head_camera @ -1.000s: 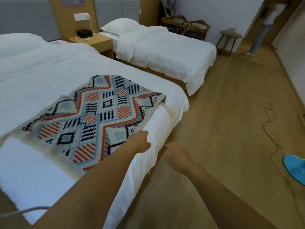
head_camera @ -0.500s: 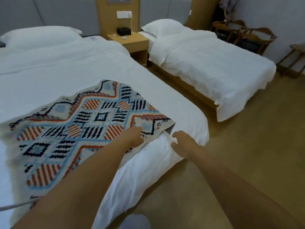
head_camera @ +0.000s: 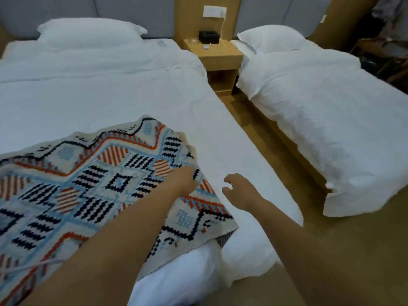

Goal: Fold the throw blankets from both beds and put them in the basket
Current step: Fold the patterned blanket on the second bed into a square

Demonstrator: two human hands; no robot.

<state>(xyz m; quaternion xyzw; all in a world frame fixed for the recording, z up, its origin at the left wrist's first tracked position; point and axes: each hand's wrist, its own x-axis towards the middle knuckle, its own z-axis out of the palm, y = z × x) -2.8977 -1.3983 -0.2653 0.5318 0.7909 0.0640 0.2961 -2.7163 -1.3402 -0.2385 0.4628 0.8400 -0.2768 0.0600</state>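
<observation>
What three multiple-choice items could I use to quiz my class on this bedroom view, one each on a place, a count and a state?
1. Where is the patterned throw blanket?
A. On the near bed
B. On the far bed
C. On the floor

2. How many pillows show?
A. One
B. Two
C. Four

3. What is the right hand doing?
A. Gripping the blanket
B. Open above the sheet, holding nothing
C. Pressing a pillow

Answers:
1 A: the blanket lies across the near bed, bunched under the left hand.
2 B: one pillow on the near bed, another pillow on the far bed.
3 B: its fingers are spread, clear of the blanket's edge.
</observation>
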